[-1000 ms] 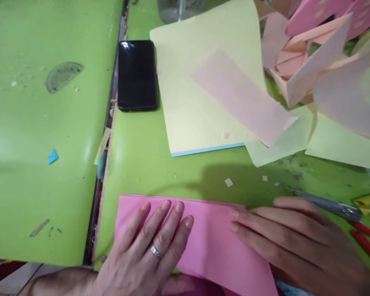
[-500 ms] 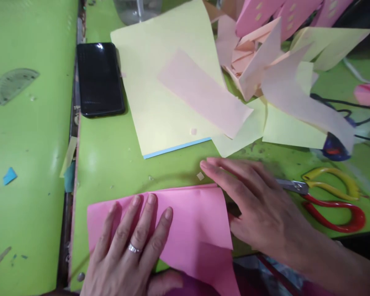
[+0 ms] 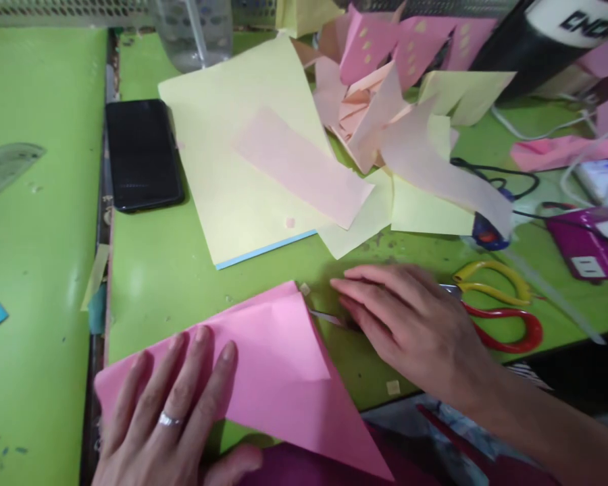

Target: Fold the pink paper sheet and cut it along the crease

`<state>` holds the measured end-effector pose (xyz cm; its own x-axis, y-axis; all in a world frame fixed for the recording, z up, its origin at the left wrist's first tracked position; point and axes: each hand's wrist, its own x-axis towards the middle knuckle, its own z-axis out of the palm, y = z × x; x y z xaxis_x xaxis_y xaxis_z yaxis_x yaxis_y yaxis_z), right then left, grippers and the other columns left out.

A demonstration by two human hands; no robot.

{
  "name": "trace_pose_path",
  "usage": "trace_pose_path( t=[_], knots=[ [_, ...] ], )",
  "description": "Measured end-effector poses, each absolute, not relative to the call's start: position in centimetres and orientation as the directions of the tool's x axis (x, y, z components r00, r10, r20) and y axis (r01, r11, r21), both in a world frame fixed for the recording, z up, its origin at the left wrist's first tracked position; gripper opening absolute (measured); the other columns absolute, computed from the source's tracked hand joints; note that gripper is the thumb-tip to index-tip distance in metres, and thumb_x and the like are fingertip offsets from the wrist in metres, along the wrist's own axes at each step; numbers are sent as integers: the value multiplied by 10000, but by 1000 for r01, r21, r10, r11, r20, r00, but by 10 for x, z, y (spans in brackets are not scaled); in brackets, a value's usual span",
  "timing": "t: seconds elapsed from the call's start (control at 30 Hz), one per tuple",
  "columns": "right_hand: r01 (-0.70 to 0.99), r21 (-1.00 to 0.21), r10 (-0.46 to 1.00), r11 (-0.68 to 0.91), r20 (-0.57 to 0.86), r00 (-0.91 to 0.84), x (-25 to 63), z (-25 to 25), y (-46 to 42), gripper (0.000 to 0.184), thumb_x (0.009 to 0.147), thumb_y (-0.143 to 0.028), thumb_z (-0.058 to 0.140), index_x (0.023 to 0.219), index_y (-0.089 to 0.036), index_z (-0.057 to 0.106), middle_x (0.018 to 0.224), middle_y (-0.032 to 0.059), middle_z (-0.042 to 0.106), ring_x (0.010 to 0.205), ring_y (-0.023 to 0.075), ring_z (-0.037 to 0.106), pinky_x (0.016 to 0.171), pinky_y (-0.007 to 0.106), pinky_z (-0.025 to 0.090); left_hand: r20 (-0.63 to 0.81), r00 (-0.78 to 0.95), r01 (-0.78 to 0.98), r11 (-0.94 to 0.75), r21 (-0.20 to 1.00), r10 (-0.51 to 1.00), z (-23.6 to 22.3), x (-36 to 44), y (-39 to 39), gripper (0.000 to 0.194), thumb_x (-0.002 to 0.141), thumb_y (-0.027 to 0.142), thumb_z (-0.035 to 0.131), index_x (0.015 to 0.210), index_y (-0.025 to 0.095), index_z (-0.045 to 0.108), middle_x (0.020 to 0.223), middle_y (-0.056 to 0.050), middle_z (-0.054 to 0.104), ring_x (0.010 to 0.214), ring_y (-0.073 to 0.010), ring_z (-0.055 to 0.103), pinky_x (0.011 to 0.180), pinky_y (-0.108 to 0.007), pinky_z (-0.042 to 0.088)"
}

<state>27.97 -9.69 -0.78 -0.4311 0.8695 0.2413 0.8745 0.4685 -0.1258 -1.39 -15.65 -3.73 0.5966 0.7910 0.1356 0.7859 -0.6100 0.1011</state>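
Flat on a folded pink paper (image 3: pixel 273 358) lies my left hand (image 3: pixel 167 412), fingers spread, with a ring on one finger. The paper's right part narrows to a point over the table's front edge. To its right, my right hand (image 3: pixel 400 310) is closed over the blades of a pair of scissors (image 3: pixel 504 331) with one yellow and one red handle. A thin blade end shows left of the fingertips. The handles stick out on the other side of the hand, and the grip itself is partly hidden.
A black phone (image 3: pixel 144 155) lies left of a stack of yellow sheets (image 3: pixel 207 169) with a pale pink strip (image 3: pixel 304 169) on top. Folded paper pieces (image 3: pixel 365 115), a dark bottle (image 3: pixel 517 47) and cables stand behind. A gap (image 3: pixel 98 270) divides the green tables.
The view has shifted. The pink paper's right side has swung away from my right hand and become pointed. My right fingers have drawn together, and a blade end now shows beside them.
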Motion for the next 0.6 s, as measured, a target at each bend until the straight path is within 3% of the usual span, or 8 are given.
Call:
trace_pose_path(
  t=[0.13, 0.2, 0.3, 0.47, 0.53, 0.6],
  knots=[
    [741, -185, 755, 645, 306, -581, 278, -14, -113, 201, 885, -236, 623, 1077, -211, 677, 1066, 32, 711, 949, 164, 614, 842, 332, 487, 155, 517, 838, -534, 108, 842, -41, -23, -169, 781, 871, 648, 474, 1477, 171, 351, 1491, -157, 407, 1362, -372, 382, 1153, -578, 234],
    [697, -119, 691, 707, 326, -645, 280, -21, -116, 240, 894, -243, 611, 1128, -225, 662, 1134, 0, 708, 1015, 157, 596, 864, 332, 463, 154, 524, 835, -541, 104, 838, -44, -28, -172, 776, 878, 627, 479, 1485, 166, 335, 1500, -162, 391, 1371, -377, 368, 1152, -583, 232],
    [733, 17, 693, 680, 312, -650, 295, -30, -110, 335, 903, -122, 559, 1213, -233, 618, 1198, -13, 690, 1053, 159, 590, 870, 334, 457, 147, 579, 801, -593, 81, 802, -44, -30, -169, 828, 859, 639, 495, 1490, 134, 315, 1504, -183, 376, 1396, -381, 321, 1168, -573, 189],
    [754, 115, 700, 647, 302, -647, 320, -24, -84, 449, 891, -48, 523, 1294, -244, 552, 1211, 44, 677, 1063, 200, 611, 879, 368, 491, 118, 642, 757, -651, 61, 757, -37, -12, -159, 942, 798, 741, 492, 1469, 96, 346, 1500, -207, 373, 1419, -377, 270, 1193, -527, 103],
    [759, 106, 689, 643, 354, -633, 314, -17, -80, 412, 862, -76, 591, 1252, -208, 574, 1186, 76, 681, 1049, 222, 618, 880, 383, 498, 147, 633, 757, -648, 87, 760, -36, 0, -157, 948, 788, 760, 480, 1457, 98, 368, 1485, -198, 402, 1411, -366, 294, 1197, -512, 98],
    [731, -1, 665, 682, 419, -619, 299, -12, -81, 337, 851, -150, 646, 1183, -180, 599, 1131, 81, 696, 1002, 216, 628, 862, 376, 508, 182, 614, 762, -637, 119, 768, -36, 10, -156, 918, 798, 756, 467, 1444, 108, 394, 1471, -182, 430, 1398, -350, 326, 1199, -499, 100]
  ],
)
